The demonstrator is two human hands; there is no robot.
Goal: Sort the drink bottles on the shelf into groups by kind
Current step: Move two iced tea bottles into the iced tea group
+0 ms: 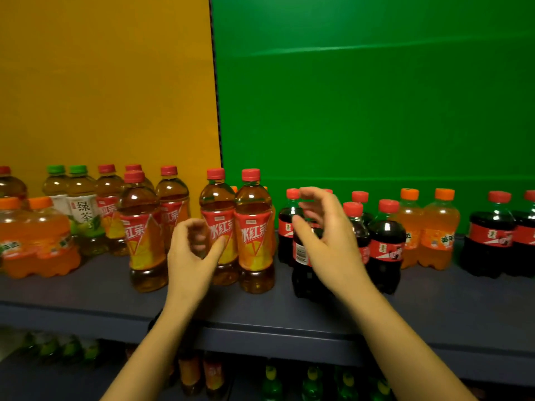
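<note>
Dark grey shelf (pixel 86 287), yellow panel (pixel 101 82) and green panel (pixel 362 96) behind, drink bottles (pixel 144 227) standing mixed. Left hand (pixel 194 250) hovering half-curled, empty, by red-labelled amber tea bottle (pixel 217 201); right hand (pixel 324 227) hovering open, empty, before dark cola bottle (pixel 304 273). Probably mid-sort; next: closing on one.

**Q.** From where does the head view look?

**A.** From the person's head. It faces forward and slightly down onto the shelf (pixel 86 287), whose front edge crosses the lower part of the frame.

**Q.** How near is it?

**A.** Within arm's reach. Both forearms enter from the bottom edge. The left hand (pixel 191 253) and right hand (pixel 327 235) lie in front of the bottles (pixel 254 227) at mid-frame.

**Q.** What bounds the field?

**A.** The lens is wide-angle. The yellow panel (pixel 101 82) fills the upper left and the green panel (pixel 376 96) the upper right, and the seam between them curves. The lower shelf (pixel 312 383) shows blurred along the bottom edge.
</note>
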